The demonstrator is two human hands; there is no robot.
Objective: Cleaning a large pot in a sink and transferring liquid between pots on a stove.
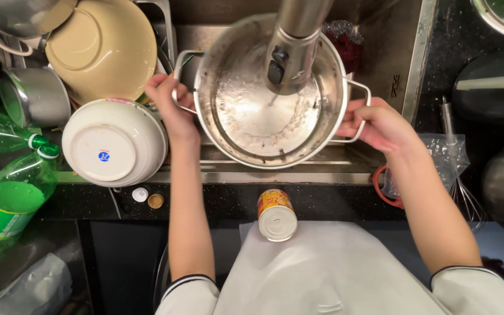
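Two hands hold a wide round stainless-steel pot point(272, 99) over the steel sink point(415, 64), one at each side handle. The left hand point(173, 105) has its fingers curled shut around the wire loop handle on that side, and the right hand point(380, 125) is closed the same way on the opposite handle. The pot sits roughly level, its mouth facing up, directly below the metal tap point(296, 44), whose spout with a dark lever hangs over the middle of the bowl. A thin stream of water runs from it onto the pot's floor, which is smeared with a pale, whitish residue and wet streaks.

Just to the left of the pot, an upturned white bowl point(115, 143) rests at the sink's edge, touching a larger cream bowl point(103, 49) that lies tilted behind it. Beside those stands a small steel cup point(33, 96) on its side, and further left two green plastic bottles point(10, 198) lie on the dark stone desk point(217, 201). Near the front edge of the desk, below the pot, a small yellow tin can point(276, 214) lies on its side with its pale end facing out; two small round caps point(147, 197) sit to its left. On the right, a wire whisk point(459, 175) rests beside a clear plastic bag point(444, 154), and a dark red scrubber point(348, 41) shows behind the pot's rim. The person wears a white apron point(322, 274).
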